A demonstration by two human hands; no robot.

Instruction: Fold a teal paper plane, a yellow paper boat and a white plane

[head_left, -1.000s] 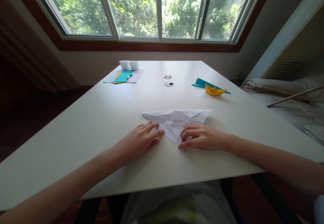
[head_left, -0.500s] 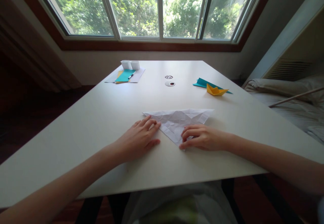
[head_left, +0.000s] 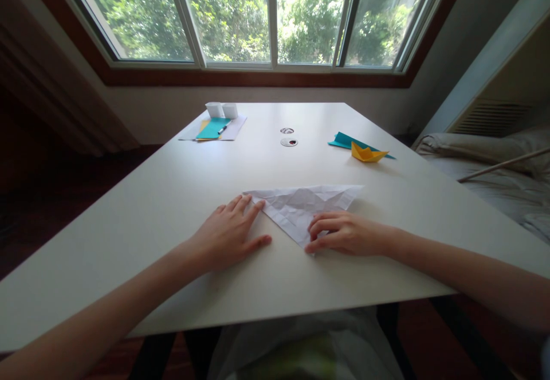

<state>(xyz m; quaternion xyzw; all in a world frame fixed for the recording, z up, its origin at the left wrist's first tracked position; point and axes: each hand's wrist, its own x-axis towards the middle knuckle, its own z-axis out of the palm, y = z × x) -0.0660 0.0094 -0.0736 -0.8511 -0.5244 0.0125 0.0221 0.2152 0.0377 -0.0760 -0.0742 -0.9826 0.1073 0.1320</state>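
Hands flat, fingers spread: left hand (head_left: 226, 235), right hand (head_left: 344, 233) pressing white paper (head_left: 303, 205).

White counter (head_left: 180, 191), crumpled white paper triangle (head_left: 307, 205) flat between left hand (head_left: 226, 234) and right hand (head_left: 344, 232), yellow paper boat (head_left: 365, 153) on teal sheet (head_left: 344, 140) beyond right hand, teal paper stack (head_left: 212, 128) far beyond left hand

the near tip of the white folded paper (head_left: 301, 208) is covered by the right hand (head_left: 344, 234); both forearms are cut off by the near picture edge.
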